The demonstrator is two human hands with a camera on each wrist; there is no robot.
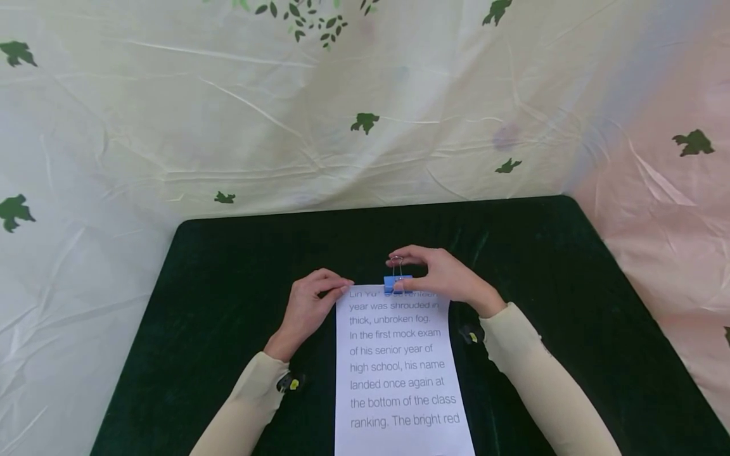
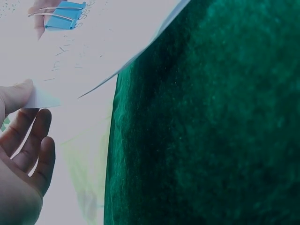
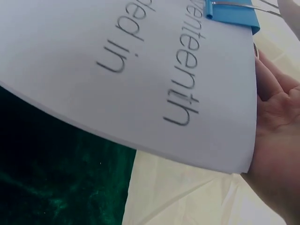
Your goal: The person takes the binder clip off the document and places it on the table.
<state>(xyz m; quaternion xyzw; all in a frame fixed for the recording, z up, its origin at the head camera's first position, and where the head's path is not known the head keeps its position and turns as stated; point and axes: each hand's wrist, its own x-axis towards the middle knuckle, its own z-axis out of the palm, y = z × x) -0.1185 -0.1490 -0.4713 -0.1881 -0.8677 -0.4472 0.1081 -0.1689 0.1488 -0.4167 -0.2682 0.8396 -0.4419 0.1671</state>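
A stack of white printed sheets (image 1: pixel 399 380) extends from the middle of the table toward me. My left hand (image 1: pixel 310 304) pinches its top left corner; in the left wrist view the thumb (image 2: pixel 16 96) lies over the paper with fingers below. A blue binder clip (image 1: pixel 390 282) sits across the top edge near the middle, its wire handles pointing away from me. My right hand (image 1: pixel 445 275) grips the clip, thumb on its front and fingers behind the handles. In the right wrist view, the clip (image 3: pixel 234 16) straddles the paper's edge, and the sheets bend (image 3: pixel 117 93).
A dark green velvet cloth (image 1: pixel 239 266) covers the table. Pale curtains (image 1: pixel 365 164) with green bird and leaf prints hang behind and at both sides. Small dark wrist devices (image 1: pixel 289 382) sit at both sleeve cuffs.
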